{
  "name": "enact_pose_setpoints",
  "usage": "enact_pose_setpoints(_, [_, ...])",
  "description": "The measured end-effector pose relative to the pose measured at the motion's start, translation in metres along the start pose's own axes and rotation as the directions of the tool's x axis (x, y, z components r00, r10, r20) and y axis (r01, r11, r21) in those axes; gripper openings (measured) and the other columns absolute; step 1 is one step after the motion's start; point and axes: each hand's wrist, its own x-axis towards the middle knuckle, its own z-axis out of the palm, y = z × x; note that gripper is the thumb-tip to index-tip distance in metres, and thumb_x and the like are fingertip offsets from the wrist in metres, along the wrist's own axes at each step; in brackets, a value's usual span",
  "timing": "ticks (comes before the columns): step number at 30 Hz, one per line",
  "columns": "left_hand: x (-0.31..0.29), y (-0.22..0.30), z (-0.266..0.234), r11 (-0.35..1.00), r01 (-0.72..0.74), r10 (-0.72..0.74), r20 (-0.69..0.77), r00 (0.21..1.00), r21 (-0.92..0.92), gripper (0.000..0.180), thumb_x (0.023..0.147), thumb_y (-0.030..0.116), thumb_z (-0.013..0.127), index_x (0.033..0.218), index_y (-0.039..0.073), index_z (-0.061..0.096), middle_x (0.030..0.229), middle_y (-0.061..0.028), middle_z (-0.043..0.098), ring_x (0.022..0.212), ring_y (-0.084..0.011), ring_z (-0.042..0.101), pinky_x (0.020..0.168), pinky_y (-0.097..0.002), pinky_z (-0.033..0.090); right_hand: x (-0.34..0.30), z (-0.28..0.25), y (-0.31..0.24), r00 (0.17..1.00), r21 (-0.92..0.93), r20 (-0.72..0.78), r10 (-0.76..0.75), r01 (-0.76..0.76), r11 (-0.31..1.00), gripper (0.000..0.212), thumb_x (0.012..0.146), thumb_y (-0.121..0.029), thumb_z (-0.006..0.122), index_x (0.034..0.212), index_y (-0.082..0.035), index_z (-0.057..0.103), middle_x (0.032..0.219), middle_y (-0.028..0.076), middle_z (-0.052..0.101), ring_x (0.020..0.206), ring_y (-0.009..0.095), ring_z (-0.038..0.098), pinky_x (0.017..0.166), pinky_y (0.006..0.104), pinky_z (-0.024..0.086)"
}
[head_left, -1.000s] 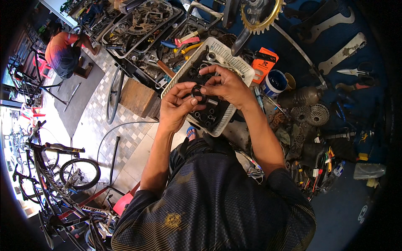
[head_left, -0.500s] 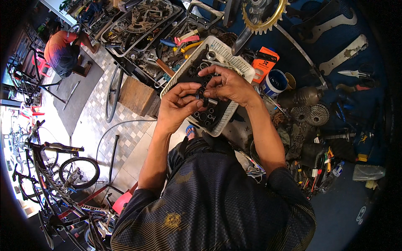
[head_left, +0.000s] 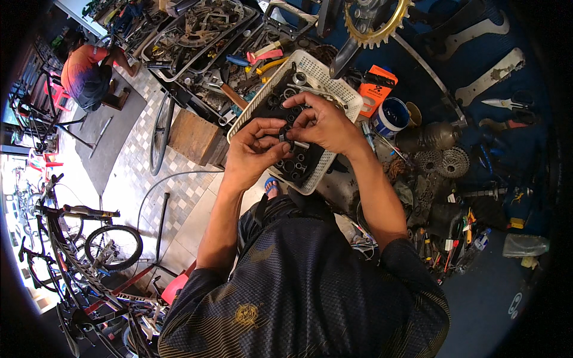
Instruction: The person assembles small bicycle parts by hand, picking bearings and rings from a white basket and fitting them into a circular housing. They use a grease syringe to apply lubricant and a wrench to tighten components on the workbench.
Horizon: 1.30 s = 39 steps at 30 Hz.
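Between my two hands is a small dark ring-shaped part (head_left: 284, 135), pinched from both sides. My left hand (head_left: 250, 149) has its thumb and fingertips closed on its left side. The thumb and fingers of my right hand (head_left: 329, 124) grip the right side, its index finger raised and bent above. A short silver cylinder (head_left: 302, 145) shows just under the right fingers; whether it joins the dark part I cannot tell. Below both hands lies a white perforated plastic basket (head_left: 323, 169), tilted, with several metal rings and nuts (head_left: 300, 158) on its dark bottom.
Trays of greasy bicycle parts (head_left: 206, 30) stand at the far left, beside a wooden block (head_left: 194, 138). A gold chainring (head_left: 377, 43) hangs over the far side. Rightward are a blue-and-white tub (head_left: 391, 116), cassettes (head_left: 452, 162) and wrenches. Bicycles (head_left: 77, 256) stand left; another person (head_left: 86, 74) sits beyond.
My fingers have shifted slightly on the dark part, and it has turned a little between them. Both hands stay over the basket.
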Motion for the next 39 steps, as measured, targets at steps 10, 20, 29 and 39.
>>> enact_pose_setpoints(10, [0.003,-0.015,-0.014,0.905,0.058,-0.056,0.019,0.998,-0.421,0.04,0.098,0.008,0.067,0.134,-0.007,0.056,0.119,-0.0151,0.07,0.101,-0.0298,0.075,0.082,-0.0418,0.068,0.003,-0.008,-0.002,0.977,0.198,0.046,0.207,-0.212,0.957,0.047,0.09,-0.015,0.082,0.13,-0.009,0.06,0.091,0.003,0.071,0.064,0.005,0.059,0.054,0.0228,0.044])
enact_pose_setpoints(20, [-0.008,-0.01,-0.049,0.872,-0.065,0.045,-0.054,0.998,-0.485,0.043,0.102,0.004,0.061,0.143,0.0,0.049,0.124,-0.017,0.065,0.101,-0.038,0.075,0.075,-0.0403,0.07,0.029,-0.01,0.065,0.988,-0.27,-0.152,0.006,-0.047,0.962,0.032,0.094,-0.017,0.076,0.122,-0.008,0.065,0.097,0.006,0.072,0.082,0.014,0.067,0.074,0.0332,0.054])
enact_pose_setpoints(29, [-0.015,-0.001,-0.071,0.927,-0.169,0.111,-0.184,0.977,-0.334,0.042,0.103,0.015,0.063,0.142,0.003,0.053,0.125,-0.0163,0.066,0.1,-0.0355,0.075,0.07,-0.0372,0.069,0.055,0.028,0.099,0.99,-0.641,-0.051,-0.133,0.07,0.765,0.037,0.089,-0.004,0.068,0.124,-0.011,0.06,0.103,0.011,0.07,0.095,0.031,0.071,0.078,0.0438,0.056])
enact_pose_setpoints(39, [-0.02,-0.013,-0.061,0.931,-0.111,0.072,-0.121,0.99,-0.348,0.043,0.103,0.009,0.061,0.143,-0.001,0.05,0.129,-0.0199,0.064,0.101,-0.0376,0.074,0.071,-0.0377,0.07,0.07,0.038,0.107,0.97,-0.764,0.129,-0.207,0.231,0.603,0.046,0.085,-0.004,0.066,0.13,-0.009,0.055,0.106,0.017,0.072,0.099,0.039,0.071,0.081,0.0514,0.057])
